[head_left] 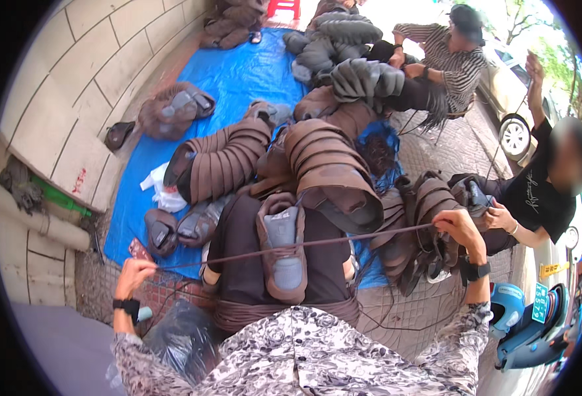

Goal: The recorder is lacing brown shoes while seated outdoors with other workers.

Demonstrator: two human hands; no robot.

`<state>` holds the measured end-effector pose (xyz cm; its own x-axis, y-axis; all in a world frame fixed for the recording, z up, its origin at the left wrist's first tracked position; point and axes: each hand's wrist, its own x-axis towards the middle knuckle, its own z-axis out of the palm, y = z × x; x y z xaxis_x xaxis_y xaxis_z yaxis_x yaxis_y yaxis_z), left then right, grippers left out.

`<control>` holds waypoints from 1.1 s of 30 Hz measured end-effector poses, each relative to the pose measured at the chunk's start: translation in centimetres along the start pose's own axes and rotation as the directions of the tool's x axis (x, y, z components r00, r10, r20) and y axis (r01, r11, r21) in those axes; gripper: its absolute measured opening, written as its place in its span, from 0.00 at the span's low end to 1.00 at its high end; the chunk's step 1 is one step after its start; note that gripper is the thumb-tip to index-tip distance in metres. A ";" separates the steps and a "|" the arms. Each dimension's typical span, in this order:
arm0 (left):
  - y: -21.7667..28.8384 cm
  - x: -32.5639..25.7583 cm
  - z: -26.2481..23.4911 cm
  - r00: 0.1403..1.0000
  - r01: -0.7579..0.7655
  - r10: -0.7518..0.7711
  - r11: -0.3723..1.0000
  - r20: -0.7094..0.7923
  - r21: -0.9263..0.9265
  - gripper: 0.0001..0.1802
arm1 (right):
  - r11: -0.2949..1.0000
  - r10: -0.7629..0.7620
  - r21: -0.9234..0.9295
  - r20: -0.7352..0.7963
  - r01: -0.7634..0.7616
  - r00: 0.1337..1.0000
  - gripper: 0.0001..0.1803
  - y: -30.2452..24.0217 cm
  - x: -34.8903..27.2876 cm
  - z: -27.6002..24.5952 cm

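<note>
A long brown shoelace [238, 255] is stretched across my lap, its line rising toward the right. My left hand [134, 274] is closed on one end, out to the left of my knees. At the other end my right hand [459, 228] pinches it, higher up and to the right. Below the lace, between my thighs, lies a brown and grey shoe upper [287, 267], toe toward me; the lace passes over it. A bundle of brown laces [248, 317] rests across my lap near my waist.
Nested stacks of brown shoe uppers [228, 158] lie ahead on a blue tarp [235, 72]. Two people sit to the right, one in a striped shirt [429, 43], one in black [548, 178]. A black plastic bag [184, 333] is by my left thigh; parked scooters stand far right.
</note>
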<state>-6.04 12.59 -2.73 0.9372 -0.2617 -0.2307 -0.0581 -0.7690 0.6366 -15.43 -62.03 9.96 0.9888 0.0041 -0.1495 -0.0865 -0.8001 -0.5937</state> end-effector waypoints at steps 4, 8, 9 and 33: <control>-3.4 -2.4 -0.5 0.921 -0.105 0.194 0.959 -0.339 0.264 0.06 | 0.936 -0.155 -0.349 -0.333 0.031 0.930 0.05 2.9 -4.5 -0.7; -4.6 -4.8 -0.6 0.805 0.122 0.086 0.944 -0.587 0.306 0.07 | 0.645 -0.388 -0.696 -0.655 -0.317 0.649 0.05 1.1 -8.0 2.7; -5.2 -4.9 -0.4 0.807 0.117 0.089 0.945 -0.584 0.306 0.07 | 0.591 -0.390 -0.671 -0.724 -0.448 0.569 0.07 1.3 -9.2 4.1; 25.5 11.0 15.2 0.970 -0.095 0.229 0.661 0.079 -0.745 0.09 | 0.848 -0.059 0.520 -0.094 0.100 0.994 0.06 -11.1 7.3 23.4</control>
<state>-2.48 -18.79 -0.18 0.8686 -0.4763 -0.1364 0.1288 -0.0488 0.9905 -10.09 -39.13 -3.07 0.9992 -0.0051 -0.0388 -0.0380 -0.3662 -0.9298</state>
